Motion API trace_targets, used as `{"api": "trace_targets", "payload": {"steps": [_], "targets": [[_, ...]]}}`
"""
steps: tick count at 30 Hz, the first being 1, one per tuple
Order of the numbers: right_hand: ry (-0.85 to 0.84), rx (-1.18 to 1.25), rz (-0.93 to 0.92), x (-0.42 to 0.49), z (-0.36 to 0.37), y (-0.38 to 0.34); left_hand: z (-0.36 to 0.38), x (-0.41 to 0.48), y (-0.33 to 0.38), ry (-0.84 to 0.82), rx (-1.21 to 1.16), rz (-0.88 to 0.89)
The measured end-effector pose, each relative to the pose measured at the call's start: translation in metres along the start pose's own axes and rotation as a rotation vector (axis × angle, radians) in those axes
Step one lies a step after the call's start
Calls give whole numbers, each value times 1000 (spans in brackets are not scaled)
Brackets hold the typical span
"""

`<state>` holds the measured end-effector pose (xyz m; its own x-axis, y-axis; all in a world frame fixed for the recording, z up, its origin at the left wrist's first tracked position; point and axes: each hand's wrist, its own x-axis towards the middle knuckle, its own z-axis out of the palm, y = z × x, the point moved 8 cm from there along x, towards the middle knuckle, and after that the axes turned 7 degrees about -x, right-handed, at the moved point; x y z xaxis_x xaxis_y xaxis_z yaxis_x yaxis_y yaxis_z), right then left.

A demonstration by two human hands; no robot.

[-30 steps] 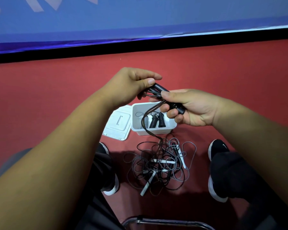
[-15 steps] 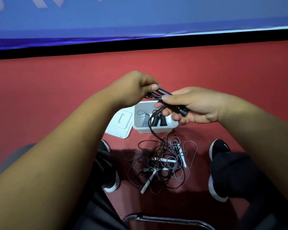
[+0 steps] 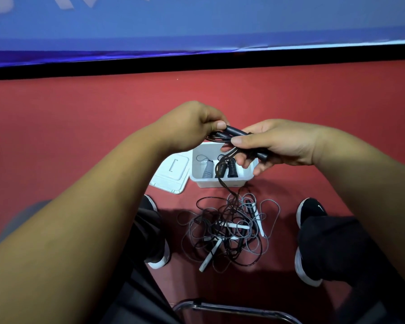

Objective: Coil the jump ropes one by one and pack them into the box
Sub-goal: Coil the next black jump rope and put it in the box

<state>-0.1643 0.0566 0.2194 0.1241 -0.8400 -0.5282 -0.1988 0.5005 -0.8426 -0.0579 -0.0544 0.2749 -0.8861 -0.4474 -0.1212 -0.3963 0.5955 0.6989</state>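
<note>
Above the box (image 3: 206, 182), my left hand (image 3: 192, 127) and right hand (image 3: 274, 143) both pinch the black jump rope (image 3: 235, 131), its tail trailing into the floor tangle (image 3: 227, 230) (a likely snag): pulling could drag neighbours or spill the coil.

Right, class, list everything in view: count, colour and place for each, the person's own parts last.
Plastic storage box: one, white, open, on the red floor.
Flat plastic lid: one, white, left of box.
Wound rope bundles: three, one grey, two black, inside box.
Tangled rope pile: one, black and grey cords, white handles, between shoes.
Black-handled jump rope: one, black, held above box.
Metal chair tube: one, silver, bottom edge.
Shoes: two, black, white-soled, on floor.
Left hand, right hand: both grip the jump rope.
</note>
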Motion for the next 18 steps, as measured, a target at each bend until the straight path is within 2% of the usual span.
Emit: {"api": "trace_targets", "payload": {"steps": [7, 14, 16, 18], "targets": [[58, 74, 54, 3, 1, 3, 0, 2, -3, 35, -15, -25], [9, 155, 23, 4, 7, 4, -3, 3, -2, 24, -67, -26], [16, 166, 4, 2, 6, 0, -8, 2, -3, 42, -129, -37], [44, 183, -23, 0, 1, -6, -15, 2, -9, 117, -320, -69]]}}
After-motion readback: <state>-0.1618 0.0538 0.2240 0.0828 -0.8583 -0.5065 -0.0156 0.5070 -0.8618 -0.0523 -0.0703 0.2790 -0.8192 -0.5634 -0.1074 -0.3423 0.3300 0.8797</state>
